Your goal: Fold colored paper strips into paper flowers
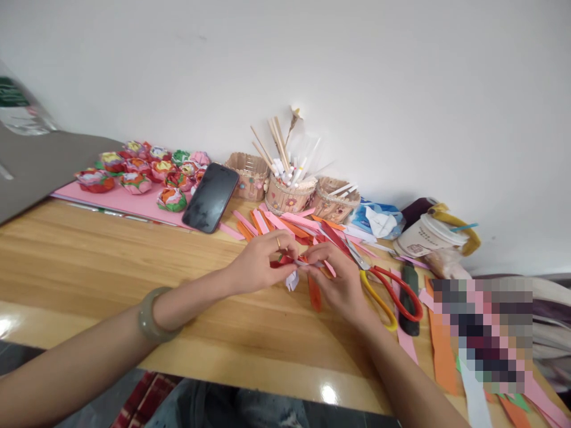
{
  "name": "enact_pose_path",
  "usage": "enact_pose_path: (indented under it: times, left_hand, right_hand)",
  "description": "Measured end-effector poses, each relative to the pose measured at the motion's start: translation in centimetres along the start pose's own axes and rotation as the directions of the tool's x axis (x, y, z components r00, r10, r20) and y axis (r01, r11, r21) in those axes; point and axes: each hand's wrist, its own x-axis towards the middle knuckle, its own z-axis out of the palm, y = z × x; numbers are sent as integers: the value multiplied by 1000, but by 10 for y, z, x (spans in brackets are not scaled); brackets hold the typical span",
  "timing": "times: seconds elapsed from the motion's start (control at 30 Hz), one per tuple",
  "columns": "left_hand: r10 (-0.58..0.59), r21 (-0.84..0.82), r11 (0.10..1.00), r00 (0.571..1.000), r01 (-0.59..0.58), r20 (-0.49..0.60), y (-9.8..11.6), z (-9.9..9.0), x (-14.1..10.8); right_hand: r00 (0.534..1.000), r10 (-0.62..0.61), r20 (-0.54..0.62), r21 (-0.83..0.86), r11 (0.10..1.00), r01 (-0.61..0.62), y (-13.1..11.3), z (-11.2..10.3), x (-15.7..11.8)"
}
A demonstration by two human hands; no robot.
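My left hand (267, 258) and my right hand (336, 273) meet above the wooden table, fingertips nearly touching. Both pinch a small piece of folded paper (304, 262) with red, orange and white parts. A white paper bit (292, 281) and an orange strip (314, 294) hang below the fingers. Beyond my hands lies a pile of pink, orange and red paper strips (279, 221). Scissors (395, 294) with red and yellow handles rest just right of my right hand. My fingers partly hide the held paper.
Folded paper flowers (136, 182) sit on a pink sheet (120, 205) at the left, beside a phone (211, 197). Behind stand woven-look baskets (291, 196) with sticks. A lidded cup (426, 238), a dark green glue stick or marker (409, 303) and more strips (441, 351) are at the right.
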Motion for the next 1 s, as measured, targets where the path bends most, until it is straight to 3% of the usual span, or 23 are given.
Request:
enact_pose_path:
  times: [0.13,0.33,0.43,0.7,1.0]
  left_hand:
    - [-266,-248,924,955,291,129,6,-2,4]
    - [-358,-371,832,909,414,212,9,-3,5]
    - [-444,-392,773,867,498,227,5,-2,5]
    - [-601,-409,653,765,638,233,-9,2,8]
    - [-589,-435,597,736,675,334,-10,1,5]
  right_hand:
    - [976,211,47,183,959,-216,2,1,-1]
    - [890,429,155,421,786,-452,-5,0,2]
    - [842,497,210,480,698,-531,-5,-1,4]
    - [742,575,345,452,591,-669,1,-2,7]
    - [712,538,451,420,576,-701,3,-7,9]
